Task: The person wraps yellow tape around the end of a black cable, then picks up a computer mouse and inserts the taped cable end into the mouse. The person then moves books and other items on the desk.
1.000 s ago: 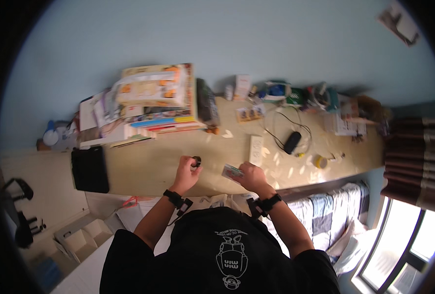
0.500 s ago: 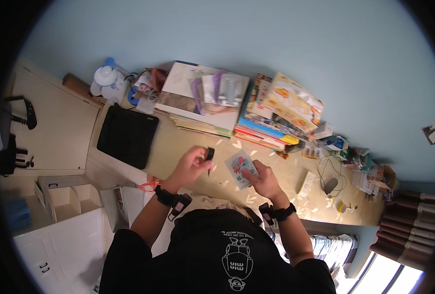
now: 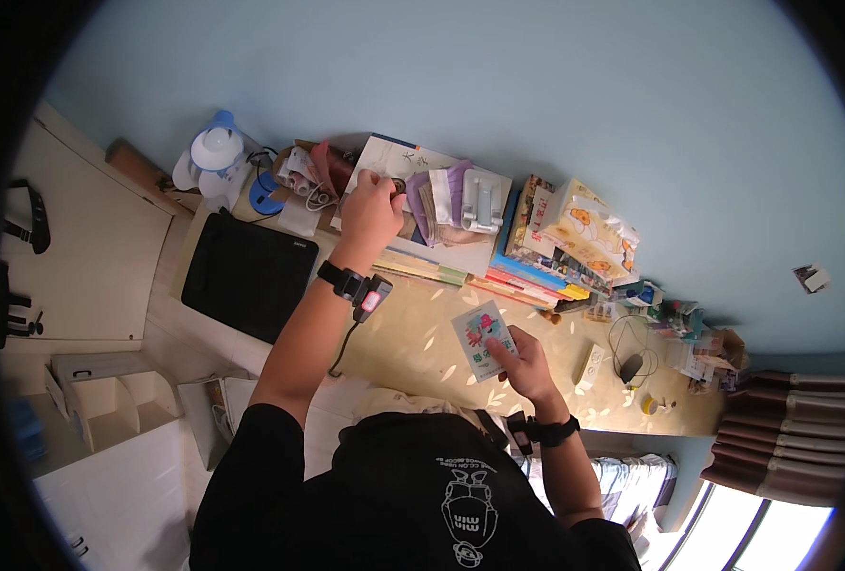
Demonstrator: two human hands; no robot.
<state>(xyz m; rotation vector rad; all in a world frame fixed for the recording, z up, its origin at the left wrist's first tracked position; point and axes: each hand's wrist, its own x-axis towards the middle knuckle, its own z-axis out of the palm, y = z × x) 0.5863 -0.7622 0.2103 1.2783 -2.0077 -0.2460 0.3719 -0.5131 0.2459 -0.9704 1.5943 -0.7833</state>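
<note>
My right hand [image 3: 527, 366] holds a flat pale card or packet [image 3: 477, 335] with pink and green print, its thumb pressed on the face, above the desk's front part. My left hand [image 3: 373, 217] reaches far over a big white book [image 3: 360, 171] on the back stack. Its fingers are closed round a small dark object [image 3: 398, 185], mostly hidden, whose kind I cannot make out. Just right of those fingers lie a purple-edged pouch [image 3: 460, 181] and a white plastic piece [image 3: 483, 202] on the same book.
A black flat tablet [image 3: 249, 271] lies on the desk [image 3: 403, 328] at left, with a blue-white lamp [image 3: 217, 150] behind. More stacked books [image 3: 536, 274] stand at back right, topped by a yellow patterned pack [image 3: 589, 228]. Rightward are a power strip [image 3: 591, 366] and a cable [image 3: 632, 366].
My left hand has moved from the desk's middle forward to the book stack, the small black object still in its fingers. The right hand keeps the card, slightly farther right and lower.
</note>
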